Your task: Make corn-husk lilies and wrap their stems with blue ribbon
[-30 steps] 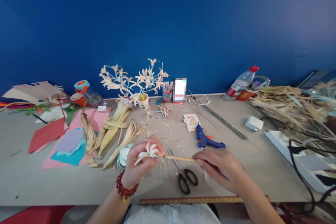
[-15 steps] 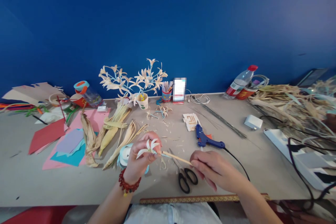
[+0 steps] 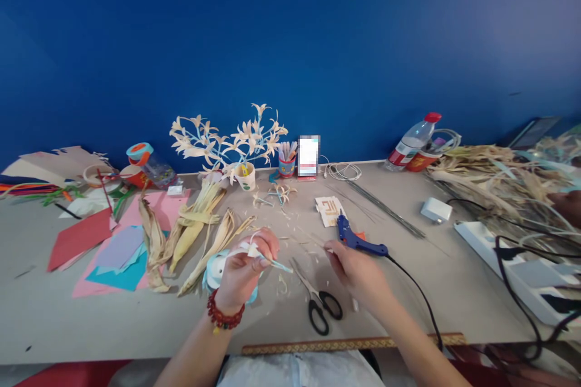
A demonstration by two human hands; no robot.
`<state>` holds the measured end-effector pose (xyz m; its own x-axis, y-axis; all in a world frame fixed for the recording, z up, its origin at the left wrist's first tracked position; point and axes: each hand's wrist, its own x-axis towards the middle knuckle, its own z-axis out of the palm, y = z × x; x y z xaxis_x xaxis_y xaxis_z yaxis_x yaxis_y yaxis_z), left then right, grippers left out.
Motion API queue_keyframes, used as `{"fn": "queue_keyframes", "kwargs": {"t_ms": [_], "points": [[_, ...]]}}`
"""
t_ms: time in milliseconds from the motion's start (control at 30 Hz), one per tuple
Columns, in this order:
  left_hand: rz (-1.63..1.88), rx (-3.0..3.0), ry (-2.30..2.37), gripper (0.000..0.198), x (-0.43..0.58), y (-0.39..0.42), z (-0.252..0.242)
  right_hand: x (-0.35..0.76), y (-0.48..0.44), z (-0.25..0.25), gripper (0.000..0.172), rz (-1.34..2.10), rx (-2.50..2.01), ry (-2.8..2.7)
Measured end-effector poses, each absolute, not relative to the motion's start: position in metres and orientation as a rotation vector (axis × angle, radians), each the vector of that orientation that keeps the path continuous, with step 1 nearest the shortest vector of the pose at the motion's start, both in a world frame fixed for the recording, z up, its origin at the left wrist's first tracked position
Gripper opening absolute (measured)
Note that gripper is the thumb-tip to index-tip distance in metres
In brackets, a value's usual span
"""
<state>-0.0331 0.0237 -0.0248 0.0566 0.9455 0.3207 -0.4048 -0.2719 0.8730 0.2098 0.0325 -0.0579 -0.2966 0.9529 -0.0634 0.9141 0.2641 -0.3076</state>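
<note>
My left hand is closed on a small pale husk flower whose thin light-blue stem pokes out to the right, above the table. Just under this hand lies a white and light-blue tape roll. My right hand has its fingers stretched toward the blue glue gun, fingertips right beside its handle, and I see nothing in it. Black-handled scissors lie on the table between the two hands.
Corn husks and coloured paper sheets lie left. A cup with a husk-flower branch stands at the back, a water bottle back right. Wires, a white charger and a dried husk pile fill the right.
My right hand let go of the stem and moved up toward the glue gun. My left hand turned the flower down and drew it closer to the tape roll.
</note>
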Motion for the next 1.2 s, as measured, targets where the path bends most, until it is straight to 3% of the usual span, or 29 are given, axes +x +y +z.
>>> {"fn": "queue_keyframes", "kwargs": {"t_ms": [200, 400, 500, 667, 1000, 1100, 1200], "points": [[1.470, 1.123, 0.623, 0.014, -0.031, 0.025, -0.022, 0.201, 0.040, -0.059, 0.023, 0.269, -1.704, -2.404], [1.429, 1.125, 0.670, 0.015, -0.029, 0.024, -0.021, 0.177, 0.021, -0.002, 0.022, 0.907, -1.004, -2.104], [1.407, 1.130, 0.700, 0.016, -0.027, 0.024, -0.022, 0.164, 0.012, 0.015, 0.025, 0.905, -0.900, -2.059], [1.392, 1.141, 0.733, 0.019, -0.028, 0.022, -0.023, 0.151, 0.011, 0.019, 0.009, 0.858, -0.944, -2.004], [1.431, 1.174, 0.698, 0.018, -0.031, 0.024, -0.020, 0.154, 0.016, 0.006, 0.033, 1.680, -0.876, -1.449], [1.430, 1.165, 0.699, 0.018, -0.033, 0.024, -0.019, 0.156, 0.018, -0.004, 0.034, 1.674, -0.873, -1.380], [1.432, 1.172, 0.685, 0.015, -0.034, 0.024, -0.019, 0.163, 0.024, -0.018, 0.039, 1.413, -1.049, -1.492]]}}
